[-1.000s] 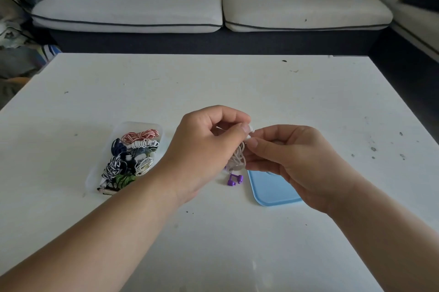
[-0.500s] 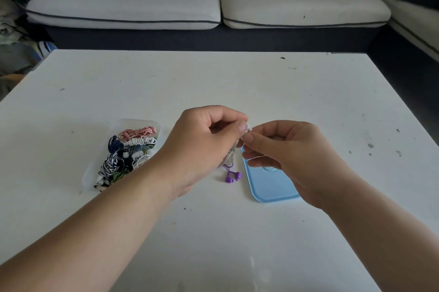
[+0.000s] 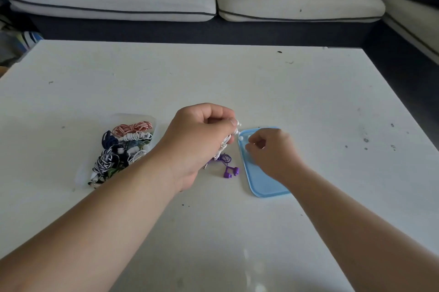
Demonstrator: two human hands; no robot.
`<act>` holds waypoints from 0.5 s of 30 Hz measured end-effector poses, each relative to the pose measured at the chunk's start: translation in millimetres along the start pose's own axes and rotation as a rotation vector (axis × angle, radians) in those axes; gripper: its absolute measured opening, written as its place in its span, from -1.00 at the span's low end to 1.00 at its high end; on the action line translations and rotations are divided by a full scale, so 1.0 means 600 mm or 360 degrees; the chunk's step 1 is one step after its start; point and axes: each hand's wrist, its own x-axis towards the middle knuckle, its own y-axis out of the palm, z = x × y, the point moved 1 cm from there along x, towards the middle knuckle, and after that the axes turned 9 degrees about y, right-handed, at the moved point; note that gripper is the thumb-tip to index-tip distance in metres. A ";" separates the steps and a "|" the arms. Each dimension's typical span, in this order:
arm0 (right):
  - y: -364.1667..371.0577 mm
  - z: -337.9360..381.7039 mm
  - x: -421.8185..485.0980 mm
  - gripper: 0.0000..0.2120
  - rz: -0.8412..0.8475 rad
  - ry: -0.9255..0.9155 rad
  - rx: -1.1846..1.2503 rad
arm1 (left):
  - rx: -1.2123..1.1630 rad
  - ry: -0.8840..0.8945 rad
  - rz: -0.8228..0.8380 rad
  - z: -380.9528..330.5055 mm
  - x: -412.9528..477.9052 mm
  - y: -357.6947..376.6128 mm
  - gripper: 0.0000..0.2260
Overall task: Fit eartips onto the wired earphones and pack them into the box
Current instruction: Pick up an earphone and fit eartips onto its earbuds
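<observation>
**Two hands above a white surface, reaching for an eartip to fit on white earphones**

At far left, a clear box [image 3: 82, 173] sits on the white surface [image 3: 237, 82]. It holds several coiled earphone sets with red, white, navy and striped cords. Just right of it, your left hand [image 3: 202, 139] is above the surface, its fingers [image 3: 228, 123] curled tight round a coiled bundle of white earphones [image 3: 223, 149]. One bud [image 3: 238, 124] pokes out past the thumb.

Below that hand, a pair of purple earphones [image 3: 229, 169] lies loose on the surface, just beside a blue lid [image 3: 266, 184]. One small white eartip [image 3: 240, 138] rests at the lid's far left corner, just under the exposed bud. Your right hand [image 3: 270, 151] hovers low over the lid with its fingers curled inward. Blur hides whether they pinch an eartip or nothing.

The step in hand looks like fetching an eartip.
- Keep your left hand steady, with the bud's stem pointing towards your right hand.
- Pinch the eartip lightly by its soft skirt, open end facing the bud.
- Push it on with a slight twist until it seats evenly all round.
- Work over the lid, so a dropped eartip lands there and does not roll away.
- Keep the coil tight so it will go into the box neatly.
</observation>
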 end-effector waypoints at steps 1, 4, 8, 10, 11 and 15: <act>0.012 0.003 0.003 -0.90 0.0004 -0.0023 -0.0053 | 0.0006 -0.0006 0.0004 0.000 -0.001 -0.002 -0.93; 0.033 0.012 0.009 -0.84 -0.0040 -0.0038 -0.0220 | 0.0028 -0.0019 0.0023 -0.001 -0.005 -0.011 -0.93; 0.035 0.025 0.011 -0.67 -0.0056 0.0021 -0.0346 | 0.0046 -0.0017 0.0014 -0.001 -0.006 -0.027 -0.93; 0.033 0.025 0.007 -0.65 -0.0031 0.0054 -0.0430 | 0.0063 -0.0006 0.0004 -0.002 -0.006 -0.032 -0.93; 0.033 0.025 0.005 -0.65 -0.0027 0.0055 -0.0466 | 0.0071 -0.0001 -0.0001 -0.002 -0.006 -0.035 -0.93; 0.027 0.022 -0.005 -0.69 -0.0012 0.0084 -0.0354 | 0.0088 0.0010 -0.0017 -0.004 -0.009 -0.038 -0.93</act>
